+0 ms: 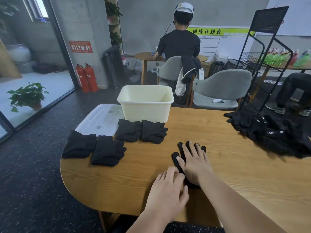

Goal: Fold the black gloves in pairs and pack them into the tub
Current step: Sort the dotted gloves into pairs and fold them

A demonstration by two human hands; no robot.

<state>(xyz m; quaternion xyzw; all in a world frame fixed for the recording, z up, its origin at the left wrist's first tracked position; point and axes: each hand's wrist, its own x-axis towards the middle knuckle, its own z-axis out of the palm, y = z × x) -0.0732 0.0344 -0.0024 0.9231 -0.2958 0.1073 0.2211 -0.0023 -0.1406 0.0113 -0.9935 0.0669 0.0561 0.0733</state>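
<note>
So, one black glove [174, 156] is laid flat on the wooden table [134, 179], near the front edge and a bit right of centre; its fingertips are pointed away from the wearer. It's pressed down by the right hand [195, 165], which is spread flat on top with fingers straight, so most of the glove is covered; only the black fingertips and thumb can be seen poking out. The left hand [168, 187] is set at the cuff end, touching the right hand, with fingers bent; whether the cuff is actually pinched can't be told from here.

The tub [145, 105], cream plastic, is parked at the far edge of the table, well apart from the hands; nothing can be seen inside from this angle. A clear lid [101, 120] is laid just left of it. Four folded glove bundles [107, 151] are lined up between the tub and the left edge; two are right in front of the tub, two nearer the corner. A loose pile of gloves [272, 133] is heaped at the right side.

Behind the table, a seated person [179, 42] is seen from the back; two red fire extinguishers [86, 78] are stood by the wall.
</note>
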